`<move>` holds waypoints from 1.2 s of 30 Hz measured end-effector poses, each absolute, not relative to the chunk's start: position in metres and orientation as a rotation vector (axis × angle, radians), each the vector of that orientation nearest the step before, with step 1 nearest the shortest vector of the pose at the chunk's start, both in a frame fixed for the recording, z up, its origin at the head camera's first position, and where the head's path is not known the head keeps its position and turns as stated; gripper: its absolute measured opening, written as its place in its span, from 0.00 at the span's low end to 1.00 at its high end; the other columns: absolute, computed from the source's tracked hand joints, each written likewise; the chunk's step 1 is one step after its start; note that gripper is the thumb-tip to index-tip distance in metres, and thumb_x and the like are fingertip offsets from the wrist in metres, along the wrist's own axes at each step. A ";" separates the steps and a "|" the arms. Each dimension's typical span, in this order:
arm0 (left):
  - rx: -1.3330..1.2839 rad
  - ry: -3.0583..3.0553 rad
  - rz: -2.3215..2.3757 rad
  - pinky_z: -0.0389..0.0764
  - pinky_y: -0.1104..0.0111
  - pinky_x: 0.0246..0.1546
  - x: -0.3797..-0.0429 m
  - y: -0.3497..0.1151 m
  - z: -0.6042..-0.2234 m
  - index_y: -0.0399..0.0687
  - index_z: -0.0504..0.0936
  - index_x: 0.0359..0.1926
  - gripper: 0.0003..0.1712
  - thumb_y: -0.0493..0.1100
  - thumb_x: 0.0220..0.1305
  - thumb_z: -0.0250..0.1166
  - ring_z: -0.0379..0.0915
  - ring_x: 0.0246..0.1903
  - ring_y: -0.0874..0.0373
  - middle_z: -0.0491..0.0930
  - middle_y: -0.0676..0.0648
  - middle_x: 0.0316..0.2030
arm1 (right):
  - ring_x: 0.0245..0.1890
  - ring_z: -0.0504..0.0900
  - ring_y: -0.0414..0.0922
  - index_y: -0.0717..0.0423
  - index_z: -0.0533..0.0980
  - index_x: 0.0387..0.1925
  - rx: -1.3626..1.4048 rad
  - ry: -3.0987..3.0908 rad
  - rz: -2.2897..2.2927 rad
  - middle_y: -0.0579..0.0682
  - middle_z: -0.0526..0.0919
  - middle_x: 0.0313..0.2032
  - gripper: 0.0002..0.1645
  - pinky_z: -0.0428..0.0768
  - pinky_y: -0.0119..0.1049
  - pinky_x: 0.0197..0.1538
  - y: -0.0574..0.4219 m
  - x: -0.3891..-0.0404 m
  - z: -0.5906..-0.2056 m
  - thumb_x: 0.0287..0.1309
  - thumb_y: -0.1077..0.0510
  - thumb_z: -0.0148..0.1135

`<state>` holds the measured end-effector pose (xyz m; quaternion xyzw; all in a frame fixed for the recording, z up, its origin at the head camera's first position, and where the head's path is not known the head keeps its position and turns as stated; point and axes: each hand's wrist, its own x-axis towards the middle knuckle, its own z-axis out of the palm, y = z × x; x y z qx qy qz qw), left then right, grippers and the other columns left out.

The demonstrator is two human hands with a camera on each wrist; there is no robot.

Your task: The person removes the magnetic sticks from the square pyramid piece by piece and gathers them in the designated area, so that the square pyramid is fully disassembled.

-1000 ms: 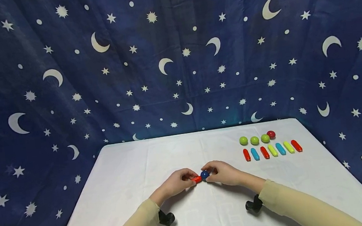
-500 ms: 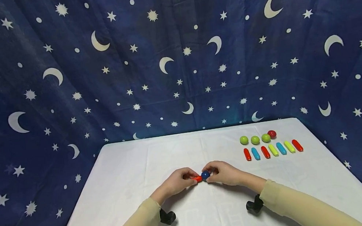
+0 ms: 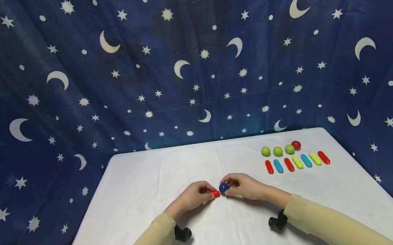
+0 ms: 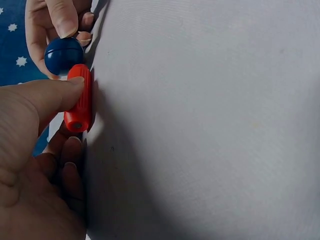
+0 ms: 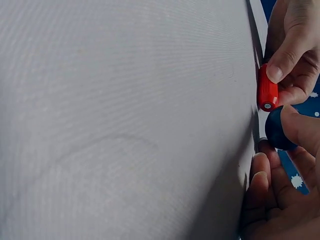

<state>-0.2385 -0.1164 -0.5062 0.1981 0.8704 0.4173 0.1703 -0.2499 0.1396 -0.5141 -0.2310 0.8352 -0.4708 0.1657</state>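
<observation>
My left hand [image 3: 195, 195] pinches a short red magnetic rod [image 4: 78, 102] between thumb and fingers. The rod is ribbed, and a small metal dot shows in its end in the right wrist view. Facing it, my right hand [image 3: 244, 186] grips a dark blue ball [image 3: 224, 188] with thumb and fingertips. In the right wrist view a narrow gap parts the blue ball [image 5: 280, 129] from the end of the red rod [image 5: 267, 87]. Both are held low over the white cloth near the middle of the table.
At the back right of the white-covered table [image 3: 137, 176] lies a row of red, blue and yellow rods [image 3: 297, 162]. Behind them are several green balls [image 3: 278, 151] and one red ball [image 3: 296, 144]. A dark blue star-and-moon curtain [image 3: 163, 82] hangs behind and at both sides.
The blue ball, which met the rod's end before, has shifted slightly up and away from it with my right hand. Both hands keep their hold.
</observation>
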 end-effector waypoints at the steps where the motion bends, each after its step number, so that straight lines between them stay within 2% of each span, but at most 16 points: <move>1: 0.562 2.472 1.185 0.74 0.68 0.33 -0.239 -0.116 -0.506 0.53 0.87 0.45 0.07 0.41 0.67 0.70 0.73 0.29 0.60 0.80 0.54 0.33 | 0.40 0.77 0.46 0.49 0.81 0.56 -0.654 2.368 -1.354 0.46 0.82 0.41 0.19 0.76 0.36 0.44 0.140 -0.250 -0.514 0.63 0.55 0.71; 11: 0.555 2.452 1.204 0.75 0.66 0.35 -0.238 -0.116 -0.506 0.53 0.87 0.45 0.06 0.41 0.67 0.70 0.73 0.31 0.60 0.81 0.55 0.36 | 0.42 0.79 0.47 0.51 0.80 0.57 -0.540 2.363 -1.420 0.47 0.83 0.42 0.21 0.78 0.41 0.47 0.149 -0.250 -0.508 0.63 0.54 0.72; 20: 0.549 2.464 1.184 0.74 0.66 0.39 -0.239 -0.116 -0.507 0.54 0.87 0.44 0.06 0.41 0.67 0.70 0.73 0.35 0.60 0.81 0.56 0.37 | 0.43 0.80 0.47 0.52 0.80 0.57 -0.463 2.451 -1.426 0.48 0.84 0.43 0.23 0.81 0.42 0.41 0.172 -0.257 -0.498 0.62 0.51 0.72; 28: 0.533 2.486 1.167 0.75 0.66 0.36 -0.237 -0.115 -0.505 0.56 0.87 0.43 0.06 0.42 0.66 0.71 0.74 0.31 0.59 0.81 0.56 0.35 | 0.48 0.79 0.49 0.54 0.79 0.61 -0.432 2.592 -1.435 0.51 0.84 0.46 0.27 0.78 0.43 0.46 0.220 -0.265 -0.479 0.64 0.48 0.71; 36: 0.527 2.497 1.160 0.75 0.66 0.34 -0.235 -0.114 -0.503 0.54 0.88 0.44 0.06 0.41 0.66 0.71 0.74 0.30 0.59 0.81 0.55 0.35 | 0.54 0.77 0.55 0.55 0.72 0.68 -0.177 2.691 -1.406 0.59 0.79 0.55 0.37 0.76 0.46 0.53 0.281 -0.274 -0.461 0.65 0.41 0.69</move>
